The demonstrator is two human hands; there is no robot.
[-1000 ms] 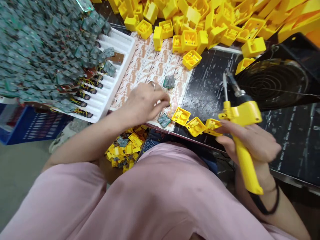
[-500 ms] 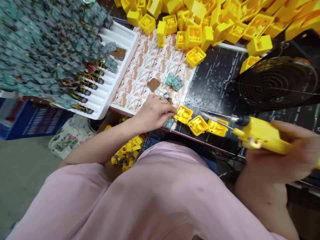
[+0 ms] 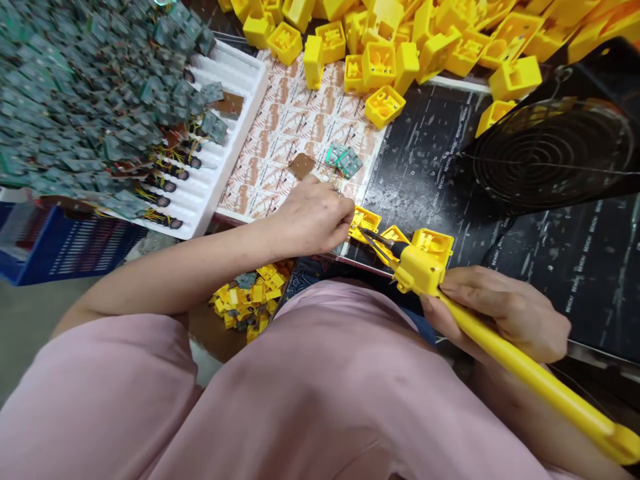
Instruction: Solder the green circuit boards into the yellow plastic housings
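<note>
My right hand (image 3: pixel 505 310) is wrapped around a yellow soldering gun (image 3: pixel 423 267) with a long handle. Its metal tip points left and reaches into the leftmost yellow plastic housing (image 3: pixel 369 219). My left hand (image 3: pixel 317 217) lies beside that housing, fingers closed at its left edge; what they pinch is hidden. Two more yellow housings, a middle one (image 3: pixel 395 241) partly behind the gun and a right one (image 3: pixel 434 244), stand in a row along the table edge. Just beyond my left hand lie a green circuit board piece (image 3: pixel 345 161) and a brown square board (image 3: pixel 302 166) with thin wires.
A white foam tray (image 3: pixel 235 140) at left is heaped with grey-green modules (image 3: pixel 100 100). Yellow housings (image 3: pixel 380 63) pile up at the back. A black fan (image 3: pixel 545 147) stands at right. Below the edge are a blue crate (image 3: pixel 80 240) and a box of yellow parts (image 3: pixel 253 293).
My right hand has brought the soldering gun left and its tip into the leftmost housing. My left hand stays near that housing, its fingers now more curled. The view has shifted slightly.
</note>
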